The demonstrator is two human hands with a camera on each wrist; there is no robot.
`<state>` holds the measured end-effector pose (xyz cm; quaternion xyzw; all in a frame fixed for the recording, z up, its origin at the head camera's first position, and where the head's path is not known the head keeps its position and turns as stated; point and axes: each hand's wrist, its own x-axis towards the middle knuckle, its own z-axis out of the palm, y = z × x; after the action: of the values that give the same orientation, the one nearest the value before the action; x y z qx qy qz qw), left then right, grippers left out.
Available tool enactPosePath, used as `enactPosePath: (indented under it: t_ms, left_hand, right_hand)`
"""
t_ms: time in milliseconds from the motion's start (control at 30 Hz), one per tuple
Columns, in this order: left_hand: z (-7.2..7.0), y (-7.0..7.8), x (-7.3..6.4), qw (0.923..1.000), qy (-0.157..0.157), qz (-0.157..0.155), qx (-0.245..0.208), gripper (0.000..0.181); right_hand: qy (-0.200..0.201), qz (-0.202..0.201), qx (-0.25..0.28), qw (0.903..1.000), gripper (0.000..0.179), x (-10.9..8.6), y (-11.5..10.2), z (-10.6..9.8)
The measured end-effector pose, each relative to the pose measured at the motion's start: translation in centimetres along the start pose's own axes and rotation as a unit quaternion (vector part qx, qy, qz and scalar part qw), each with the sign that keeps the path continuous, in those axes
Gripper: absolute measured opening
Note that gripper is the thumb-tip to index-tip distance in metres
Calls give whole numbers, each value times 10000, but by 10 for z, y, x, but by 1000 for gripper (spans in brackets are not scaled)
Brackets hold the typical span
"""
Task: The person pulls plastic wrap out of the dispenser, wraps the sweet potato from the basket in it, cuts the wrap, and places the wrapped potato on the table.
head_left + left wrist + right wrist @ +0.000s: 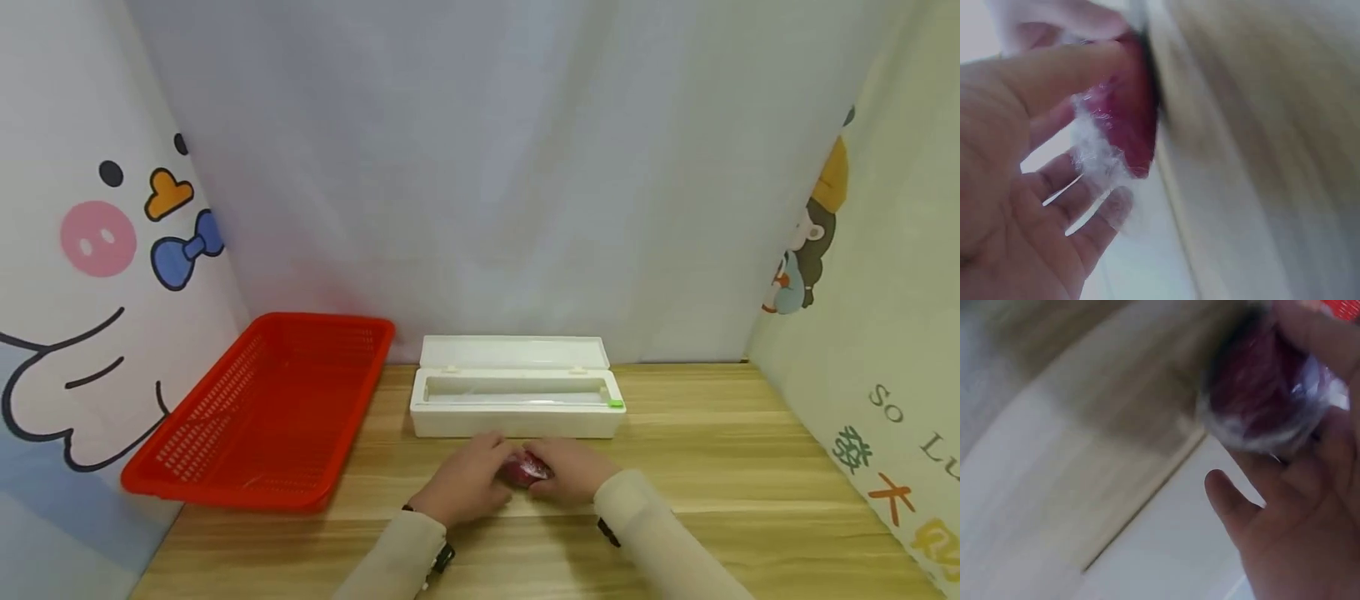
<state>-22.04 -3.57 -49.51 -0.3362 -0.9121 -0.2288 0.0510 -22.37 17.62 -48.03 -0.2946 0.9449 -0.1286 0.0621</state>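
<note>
Both hands hold a rounded purplish-red thing [522, 469] wrapped in clear cling film [1094, 153], low over the table. My left hand [467, 479] grips its left side, thumb laid along it and other fingers reaching under the loose film. On the other side my right hand [576, 471] has its thumb over the wrapped thing, while one finger stands out free in the right wrist view. What exactly the red thing is, the film and fingers hide. Just behind the hands stands a white cling film dispenser [517, 422] with its lid [514, 352] raised.
A red plastic basket [330, 442] stands to the left on the wooden table [720, 492]. A green slider [616, 403] sits at the dispenser's right end. Grey cloth [480, 183] hangs behind, and printed sheets border both sides.
</note>
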Motion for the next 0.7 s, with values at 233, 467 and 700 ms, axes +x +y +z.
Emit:
enactPosePath:
  t_ms: [233, 467, 700]
  left_hand:
    - [4, -16, -3, 9986, -140, -402, -301, 35]
    - [-3, -26, -2, 9920, -707, -696, -782, 30]
    - [-9, -27, -12, 9828, -351, -1530, -968, 48]
  right_hand:
    - [641, 208, 503, 9965, 49, -2, 2, 1]
    - [1199, 114, 664, 9905, 23, 0, 5, -1]
    - [964, 1086, 1405, 9794, 44, -18, 22, -7]
